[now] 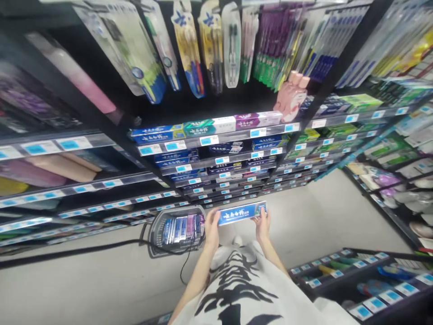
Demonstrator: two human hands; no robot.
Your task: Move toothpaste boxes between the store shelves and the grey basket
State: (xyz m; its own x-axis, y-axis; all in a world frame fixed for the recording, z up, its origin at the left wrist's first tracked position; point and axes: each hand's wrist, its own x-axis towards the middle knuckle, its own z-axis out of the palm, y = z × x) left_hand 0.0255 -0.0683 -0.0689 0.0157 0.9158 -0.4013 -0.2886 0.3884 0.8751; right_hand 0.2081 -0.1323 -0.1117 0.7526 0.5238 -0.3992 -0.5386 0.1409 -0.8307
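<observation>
A long blue toothpaste box point(241, 213) is held level in front of my body, its printed side facing up. My left hand point(212, 224) grips its left end, thumb along the edge. At the other end, my right hand point(262, 225) closes round the box with its fingers beneath. Below and left of my left hand, a grey shopping basket point(151, 232) stands on the floor. Several blue, white and purple toothpaste boxes point(181, 228) lie side by side in it.
Ahead, a shelf point(203, 141) with price tags carries toothpaste boxes point(209, 126) and pink bottles point(291, 97). Packaged toothbrushes point(232, 49) hang above. A black cable point(84, 249) crosses over the floor to the basket. Lower shelving point(338, 271) stands close on my right.
</observation>
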